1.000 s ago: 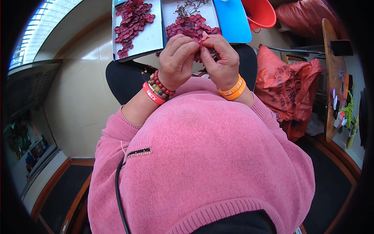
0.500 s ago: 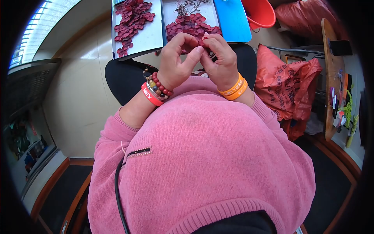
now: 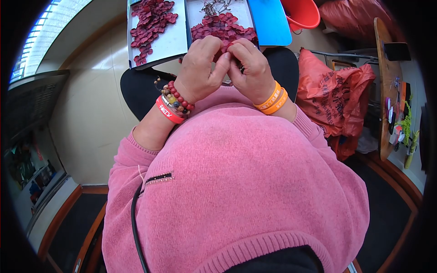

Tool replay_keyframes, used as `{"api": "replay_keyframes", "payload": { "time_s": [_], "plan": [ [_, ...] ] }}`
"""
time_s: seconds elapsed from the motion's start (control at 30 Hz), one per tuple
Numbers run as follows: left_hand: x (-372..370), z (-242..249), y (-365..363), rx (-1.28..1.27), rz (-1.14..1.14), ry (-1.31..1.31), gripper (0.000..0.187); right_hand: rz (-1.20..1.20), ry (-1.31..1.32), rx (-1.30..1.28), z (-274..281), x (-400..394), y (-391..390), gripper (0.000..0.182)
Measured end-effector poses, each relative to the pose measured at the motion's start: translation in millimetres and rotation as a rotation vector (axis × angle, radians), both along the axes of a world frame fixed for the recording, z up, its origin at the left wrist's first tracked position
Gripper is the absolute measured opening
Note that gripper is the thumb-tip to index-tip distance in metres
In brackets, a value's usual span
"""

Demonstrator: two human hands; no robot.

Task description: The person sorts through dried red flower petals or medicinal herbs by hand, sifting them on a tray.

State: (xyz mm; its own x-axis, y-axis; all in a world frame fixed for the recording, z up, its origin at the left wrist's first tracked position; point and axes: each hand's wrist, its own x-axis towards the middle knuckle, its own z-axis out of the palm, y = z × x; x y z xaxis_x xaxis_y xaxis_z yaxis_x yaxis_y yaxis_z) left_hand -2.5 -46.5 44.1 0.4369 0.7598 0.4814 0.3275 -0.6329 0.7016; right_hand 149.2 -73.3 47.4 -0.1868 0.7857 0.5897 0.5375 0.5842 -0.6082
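My left hand point(image 3: 200, 68), with beads and a red band at the wrist, is closed in a pinch. Close against it, my right hand point(image 3: 252, 70), wearing orange wristbands, is closed too. Their fingertips meet on a dark red artificial flower point(image 3: 226, 45), mostly covered by the fingers. Just beyond the hands lies a heap of similar dark red flowers point(image 3: 223, 28) in the right section of a shallow white box point(image 3: 175, 38). Thin dark stems point(image 3: 216, 7) lie behind that heap. More flowers point(image 3: 150, 22) are spread in the left section.
A blue panel point(image 3: 271, 22) adjoins the box on the right. Past it stands a red bucket point(image 3: 302, 13). Red plastic bags point(image 3: 334, 93) sit on the floor at the right, near a wooden board point(image 3: 382, 91). The box rests over my dark-trousered legs point(image 3: 139, 93).
Both hands have shifted slightly left, and the left wrist has turned a little. The fingertips stay together on the flower. The whole view has shifted slightly.
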Motion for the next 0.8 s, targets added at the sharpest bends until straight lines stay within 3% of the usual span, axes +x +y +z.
{"api": "replay_keyframes", "payload": {
  "time_s": [0.33, 0.5, 0.63, 0.7, 0.8],
  "plan": [
    [0, -11, -8, -0.193, -0.053, -0.134, 0.007, 0.004, 0.181, -0.162, 3, -1, -6, 0.009],
    [-1, 8, -12, -0.068, -0.043, -0.217, 0.011, 0.053, 0.435, -0.397, 17, -5, -12, 0.008],
    [0, 19, -10, 0.307, 0.018, -0.213, 0.020, 0.068, 0.385, -0.074, 18, -7, -11, 0.009],
    [-3, 17, -11, 0.357, 0.004, -0.191, 0.023, 0.101, 0.340, 0.091, 17, -4, -6, 0.010],
    [-4, 20, -12, 0.395, -0.011, -0.165, 0.027, 0.120, 0.316, 0.110, 18, -5, -6, 0.011]
  ]
}}
